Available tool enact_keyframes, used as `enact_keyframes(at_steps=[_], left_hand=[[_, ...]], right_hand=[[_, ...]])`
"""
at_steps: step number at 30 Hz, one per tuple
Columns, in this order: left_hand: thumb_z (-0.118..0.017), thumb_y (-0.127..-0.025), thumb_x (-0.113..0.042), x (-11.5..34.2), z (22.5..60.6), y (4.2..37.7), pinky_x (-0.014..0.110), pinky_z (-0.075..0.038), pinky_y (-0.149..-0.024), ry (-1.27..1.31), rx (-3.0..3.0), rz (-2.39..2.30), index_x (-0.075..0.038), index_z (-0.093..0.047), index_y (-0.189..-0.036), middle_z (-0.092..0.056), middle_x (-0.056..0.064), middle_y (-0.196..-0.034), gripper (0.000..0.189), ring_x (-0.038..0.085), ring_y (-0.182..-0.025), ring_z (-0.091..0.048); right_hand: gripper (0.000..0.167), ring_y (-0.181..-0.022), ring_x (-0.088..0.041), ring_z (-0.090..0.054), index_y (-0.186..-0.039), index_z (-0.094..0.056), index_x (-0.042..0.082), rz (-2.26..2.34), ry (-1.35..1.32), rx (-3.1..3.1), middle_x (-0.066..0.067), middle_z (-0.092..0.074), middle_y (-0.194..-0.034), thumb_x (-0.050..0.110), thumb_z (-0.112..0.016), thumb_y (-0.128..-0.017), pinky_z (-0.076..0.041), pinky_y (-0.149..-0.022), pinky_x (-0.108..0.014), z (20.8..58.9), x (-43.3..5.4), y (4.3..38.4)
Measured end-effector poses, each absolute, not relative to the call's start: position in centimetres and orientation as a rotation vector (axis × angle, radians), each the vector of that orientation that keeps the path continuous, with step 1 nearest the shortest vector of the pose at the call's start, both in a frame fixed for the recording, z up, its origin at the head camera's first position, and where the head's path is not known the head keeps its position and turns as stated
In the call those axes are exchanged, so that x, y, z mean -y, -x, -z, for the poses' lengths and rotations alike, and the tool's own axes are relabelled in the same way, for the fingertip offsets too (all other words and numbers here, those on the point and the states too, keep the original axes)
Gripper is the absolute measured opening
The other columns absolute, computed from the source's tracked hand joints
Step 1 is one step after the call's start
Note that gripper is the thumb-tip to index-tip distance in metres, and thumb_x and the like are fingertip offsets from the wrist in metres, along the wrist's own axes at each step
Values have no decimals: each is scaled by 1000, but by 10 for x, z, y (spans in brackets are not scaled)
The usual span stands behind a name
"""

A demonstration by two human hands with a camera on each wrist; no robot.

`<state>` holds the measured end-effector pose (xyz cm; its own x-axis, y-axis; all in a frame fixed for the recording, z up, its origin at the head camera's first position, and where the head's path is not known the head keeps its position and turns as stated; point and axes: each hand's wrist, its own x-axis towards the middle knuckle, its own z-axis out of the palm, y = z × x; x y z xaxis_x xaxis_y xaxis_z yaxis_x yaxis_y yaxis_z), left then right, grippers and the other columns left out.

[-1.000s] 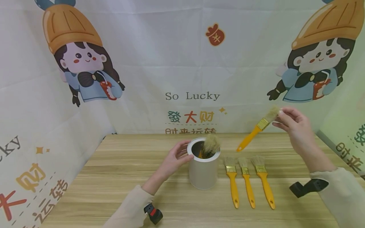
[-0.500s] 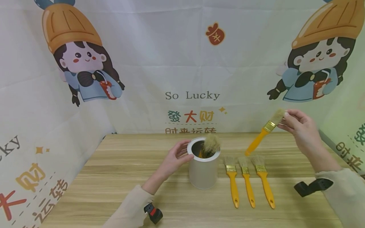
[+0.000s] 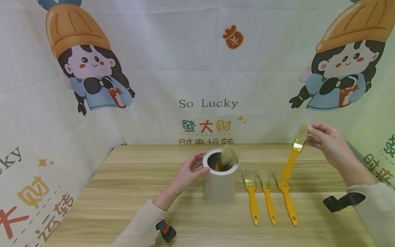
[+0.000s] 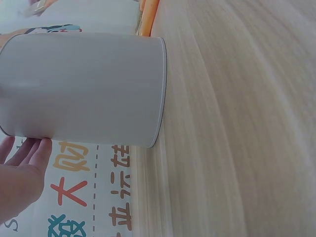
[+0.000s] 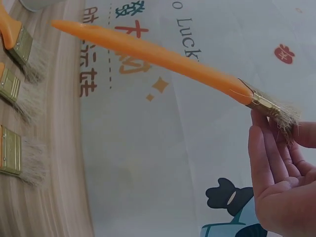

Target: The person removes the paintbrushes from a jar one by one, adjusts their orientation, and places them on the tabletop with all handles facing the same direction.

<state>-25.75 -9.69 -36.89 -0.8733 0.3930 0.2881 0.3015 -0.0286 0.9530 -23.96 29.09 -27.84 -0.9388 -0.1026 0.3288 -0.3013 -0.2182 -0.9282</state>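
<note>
My left hand (image 3: 192, 169) holds the light grey can (image 3: 219, 190) near its rim, thumb at the front and fingers at the side. The can stands upright, open at the top, with pale bristles (image 3: 229, 156) sticking out and some orange handle inside. In the left wrist view, fingertips (image 4: 43, 150) touch the can's wall. My right hand (image 3: 329, 142) pinches a paintbrush (image 3: 297, 145) by its bristles, thumb on one side and fingers on the other. Its orange handle (image 5: 163, 57) hangs down, overlapping the rightmost lying brush in the head view.
Three paintbrushes, a left one (image 3: 253, 202), a middle one (image 3: 269, 205) and a right one (image 3: 290, 205), lie in a row right of the can, bristles away from me. The wooden table (image 3: 129, 192) ends at a printed cloth backdrop (image 3: 172, 68).
My right hand has moved right and slightly down with the paintbrush, whose handle now hangs more steeply over the rightmost lying brush. The left hand and can have stayed put.
</note>
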Motion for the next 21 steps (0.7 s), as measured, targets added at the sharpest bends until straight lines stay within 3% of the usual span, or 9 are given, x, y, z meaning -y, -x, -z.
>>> enact_keyframes(at_steps=[21], left_hand=[[-62, -81, -4, 98, 369, 258, 34, -39, -91, -788, -2130, -2060, 0, -36, -130, -40, 20, -129, 55, 30, -117, -39]], right_hand=[[19, -70, -12, -59, -86, -61, 13, -2257, -469, 2228, 1, -58, -82, 10, -44, -93, -50, -64, -22, 300, -316, 249]])
